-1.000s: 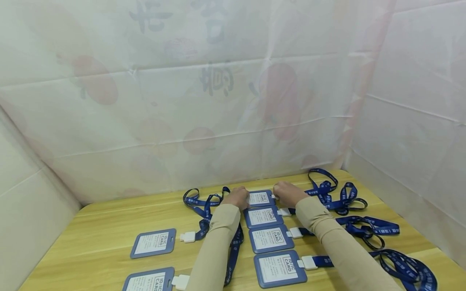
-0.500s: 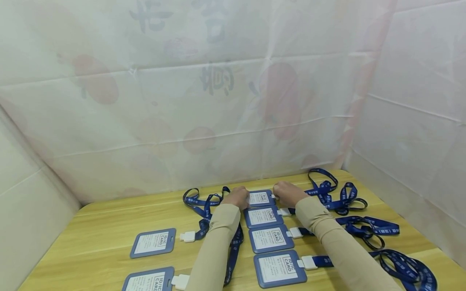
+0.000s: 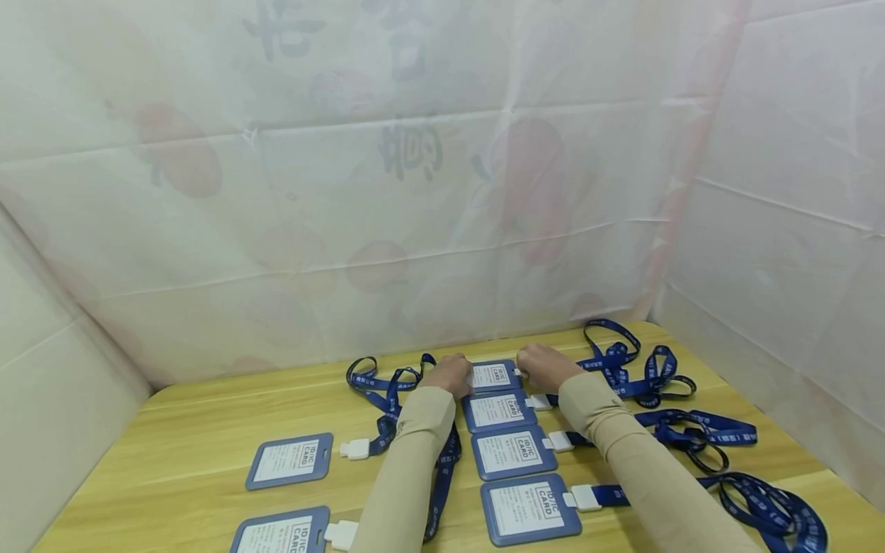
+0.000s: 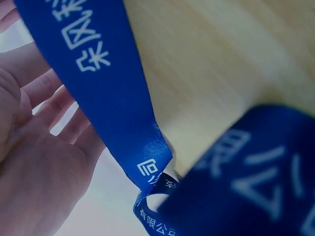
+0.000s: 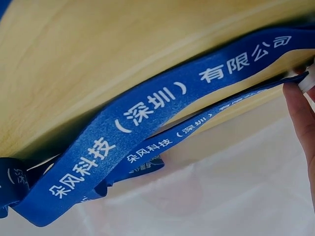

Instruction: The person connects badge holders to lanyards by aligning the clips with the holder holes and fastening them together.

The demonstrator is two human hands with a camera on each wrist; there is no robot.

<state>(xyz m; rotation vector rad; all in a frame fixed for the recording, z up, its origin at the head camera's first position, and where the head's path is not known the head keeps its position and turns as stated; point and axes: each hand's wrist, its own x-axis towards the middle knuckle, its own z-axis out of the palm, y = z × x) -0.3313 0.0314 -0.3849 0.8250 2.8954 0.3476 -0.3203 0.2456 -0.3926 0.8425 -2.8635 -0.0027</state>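
In the head view my left hand [image 3: 449, 375] is at the left edge of the farthest blue ID badge holder [image 3: 492, 375], gripping it there. At the holder's slotted right end, my right hand [image 3: 546, 367] pinches the small white lanyard clip [image 3: 521, 373], which meets the slot. The right wrist view shows a finger [image 5: 301, 113] against that clip [image 5: 309, 81], with the blue printed lanyard [image 5: 147, 113] running away from it. In the left wrist view a loose blue lanyard [image 4: 103, 73] crosses in front of my palm [image 4: 39, 167]; my fingertips are hidden.
Several badge holders [image 3: 510, 452] line up below the held one, clips toward the right. Coiled lanyards [image 3: 767, 507] lie along the table's right side. At left are two more holders, the upper one [image 3: 289, 461] apart from its clip [image 3: 356, 449]. Cloth walls [image 3: 442, 192] surround the wooden table [image 3: 193, 430].
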